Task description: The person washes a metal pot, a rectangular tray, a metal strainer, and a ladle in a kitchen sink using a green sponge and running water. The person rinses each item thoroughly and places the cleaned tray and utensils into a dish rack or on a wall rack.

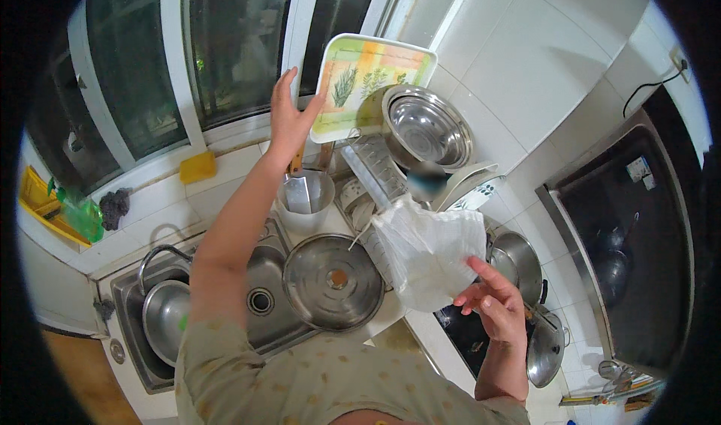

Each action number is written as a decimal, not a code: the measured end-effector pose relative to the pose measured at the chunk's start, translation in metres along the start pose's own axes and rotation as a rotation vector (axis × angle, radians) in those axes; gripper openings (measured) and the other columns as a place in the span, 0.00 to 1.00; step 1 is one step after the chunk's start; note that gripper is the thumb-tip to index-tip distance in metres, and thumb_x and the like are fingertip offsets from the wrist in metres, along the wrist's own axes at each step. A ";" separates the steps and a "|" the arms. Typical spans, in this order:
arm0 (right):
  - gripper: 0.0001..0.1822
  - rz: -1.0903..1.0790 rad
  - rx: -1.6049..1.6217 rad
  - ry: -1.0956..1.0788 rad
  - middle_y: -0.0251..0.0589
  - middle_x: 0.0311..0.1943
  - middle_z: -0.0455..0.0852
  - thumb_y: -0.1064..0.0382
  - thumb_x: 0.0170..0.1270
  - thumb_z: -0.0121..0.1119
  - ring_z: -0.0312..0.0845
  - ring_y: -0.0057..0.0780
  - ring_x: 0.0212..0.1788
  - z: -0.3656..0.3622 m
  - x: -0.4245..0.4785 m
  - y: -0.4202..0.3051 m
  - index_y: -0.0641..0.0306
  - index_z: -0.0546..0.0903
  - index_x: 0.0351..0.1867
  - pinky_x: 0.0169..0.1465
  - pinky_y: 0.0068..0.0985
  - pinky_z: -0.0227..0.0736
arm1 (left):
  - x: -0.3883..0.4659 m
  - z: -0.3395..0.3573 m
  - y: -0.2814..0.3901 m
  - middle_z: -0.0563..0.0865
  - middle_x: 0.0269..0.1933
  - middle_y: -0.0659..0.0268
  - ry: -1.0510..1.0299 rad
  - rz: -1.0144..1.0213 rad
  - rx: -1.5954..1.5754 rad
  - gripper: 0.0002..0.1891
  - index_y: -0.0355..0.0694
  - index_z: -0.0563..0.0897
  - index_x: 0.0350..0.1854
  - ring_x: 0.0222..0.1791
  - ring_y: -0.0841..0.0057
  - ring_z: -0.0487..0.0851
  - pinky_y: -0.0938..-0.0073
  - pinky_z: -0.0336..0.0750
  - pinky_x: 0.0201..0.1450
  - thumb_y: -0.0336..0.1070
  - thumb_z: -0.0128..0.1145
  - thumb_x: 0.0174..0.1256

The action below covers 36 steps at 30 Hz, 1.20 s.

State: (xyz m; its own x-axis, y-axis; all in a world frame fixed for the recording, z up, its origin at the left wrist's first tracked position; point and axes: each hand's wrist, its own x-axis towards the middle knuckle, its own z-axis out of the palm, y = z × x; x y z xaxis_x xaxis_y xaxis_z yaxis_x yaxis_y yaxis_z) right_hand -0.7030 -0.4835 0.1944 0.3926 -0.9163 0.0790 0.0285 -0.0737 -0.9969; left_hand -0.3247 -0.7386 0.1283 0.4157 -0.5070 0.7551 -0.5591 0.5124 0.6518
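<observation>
My left hand (294, 112) is raised with its fingers spread beside a rectangular tray (388, 62) with a printed herb pattern. The thumb overlaps the tray's left edge; whether it touches is hard to tell. The tray stands upright behind nested stainless steel bowls (425, 126) on a metal dish rack (369, 171). A white mesh cloth (431, 250) hangs over the front of the rack. My right hand (498, 309) is at its lower right, fingers apart, the fingertips overlapping the cloth's edge in view. Neither hand is seen to grip anything.
A large round metal lid (315, 287) lies at the edge of the double sink (270, 273). Behind it, a white container (307, 214) holds a cleaver (298, 191). Plates (467, 185) stand in the rack. To the right are a steel pot (515, 261) and a cooktop (462, 332).
</observation>
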 end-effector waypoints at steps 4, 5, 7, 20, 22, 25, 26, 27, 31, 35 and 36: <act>0.28 0.018 -0.114 -0.187 0.44 0.63 0.68 0.67 0.63 0.54 0.81 0.31 0.43 0.015 0.023 0.000 0.66 0.64 0.65 0.42 0.22 0.73 | -0.024 -0.054 0.030 0.66 0.65 0.51 -0.182 0.070 0.004 0.28 0.41 0.71 0.60 0.66 0.57 0.63 0.63 0.59 0.66 0.37 0.63 0.55; 0.28 0.014 -0.156 -0.232 0.44 0.62 0.69 0.67 0.64 0.54 0.81 0.30 0.43 0.018 0.029 -0.002 0.66 0.64 0.65 0.42 0.21 0.73 | -0.030 -0.066 0.031 0.66 0.65 0.52 -0.188 0.098 0.033 0.27 0.42 0.72 0.59 0.66 0.58 0.63 0.64 0.60 0.66 0.36 0.63 0.55; 0.27 -0.003 -0.109 -0.282 0.42 0.61 0.69 0.68 0.64 0.54 0.80 0.28 0.43 0.017 0.045 -0.012 0.65 0.64 0.65 0.42 0.20 0.72 | -0.042 -0.094 0.027 0.65 0.66 0.54 -0.190 0.153 0.098 0.25 0.44 0.74 0.58 0.67 0.59 0.64 0.64 0.60 0.65 0.35 0.63 0.55; 0.27 -0.367 -0.330 0.212 0.40 0.60 0.73 0.59 0.65 0.53 0.79 0.25 0.46 0.000 0.181 -0.093 0.66 0.67 0.64 0.45 0.22 0.71 | -0.158 -0.266 -0.008 0.70 0.64 0.60 -0.142 -0.294 0.088 0.16 0.39 0.76 0.53 0.60 0.70 0.73 0.73 0.70 0.56 0.27 0.54 0.62; 0.27 -0.445 -0.342 0.271 0.40 0.60 0.72 0.59 0.66 0.53 0.78 0.27 0.49 -0.010 0.221 -0.101 0.67 0.66 0.64 0.47 0.23 0.71 | -0.173 -0.288 -0.012 0.70 0.64 0.60 -0.102 -0.304 0.106 0.16 0.38 0.76 0.53 0.58 0.71 0.74 0.74 0.71 0.55 0.26 0.53 0.63; 0.27 -0.609 -0.406 0.336 0.41 0.62 0.70 0.62 0.65 0.53 0.78 0.28 0.50 -0.022 0.285 -0.112 0.68 0.64 0.65 0.51 0.25 0.72 | -0.191 -0.321 -0.018 0.70 0.64 0.59 -0.008 -0.348 0.107 0.15 0.36 0.76 0.53 0.57 0.71 0.75 0.74 0.71 0.56 0.25 0.51 0.64; 0.27 -0.674 -0.460 0.366 0.41 0.63 0.69 0.63 0.65 0.53 0.78 0.29 0.50 -0.025 0.306 -0.117 0.68 0.64 0.65 0.53 0.26 0.72 | -0.196 -0.328 -0.019 0.70 0.64 0.59 0.012 -0.361 0.132 0.15 0.36 0.76 0.54 0.57 0.71 0.75 0.74 0.70 0.56 0.25 0.51 0.64; 0.27 -0.740 -0.518 0.398 0.42 0.64 0.68 0.64 0.65 0.53 0.78 0.29 0.50 -0.028 0.322 -0.122 0.69 0.64 0.65 0.55 0.27 0.71 | -0.201 -0.333 -0.020 0.70 0.64 0.59 0.031 -0.374 0.152 0.15 0.36 0.76 0.54 0.57 0.71 0.75 0.74 0.70 0.56 0.25 0.51 0.64; 0.28 -1.030 -1.118 0.532 0.50 0.65 0.63 0.67 0.60 0.55 0.72 0.42 0.58 -0.032 0.373 -0.102 0.71 0.64 0.63 0.60 0.33 0.68 | -0.207 -0.344 0.000 0.70 0.63 0.58 0.071 -0.383 0.209 0.15 0.36 0.76 0.54 0.58 0.70 0.74 0.73 0.69 0.57 0.26 0.50 0.65; 0.28 -1.067 -1.472 0.475 0.54 0.67 0.59 0.70 0.56 0.56 0.59 0.53 0.65 -0.036 0.377 -0.059 0.74 0.65 0.60 0.64 0.38 0.62 | -0.219 -0.349 -0.003 0.68 0.65 0.55 0.046 -0.439 0.272 0.16 0.36 0.76 0.53 0.59 0.67 0.72 0.71 0.67 0.59 0.26 0.52 0.63; 0.28 -1.051 -1.528 0.438 0.53 0.67 0.58 0.70 0.56 0.56 0.60 0.53 0.65 -0.037 0.372 -0.052 0.74 0.66 0.60 0.65 0.39 0.61 | -0.221 -0.350 -0.006 0.68 0.65 0.55 0.015 -0.395 0.329 0.16 0.36 0.76 0.53 0.60 0.66 0.72 0.70 0.66 0.60 0.25 0.53 0.62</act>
State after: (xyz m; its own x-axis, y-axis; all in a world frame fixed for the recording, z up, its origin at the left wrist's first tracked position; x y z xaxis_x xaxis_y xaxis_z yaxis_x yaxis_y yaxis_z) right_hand -0.5926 -0.8346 0.2759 0.5250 -0.2798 0.8038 -0.7502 -0.5982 0.2817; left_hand -0.1624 -0.3873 -0.0181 0.6494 -0.6067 0.4584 -0.5527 0.0374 0.8325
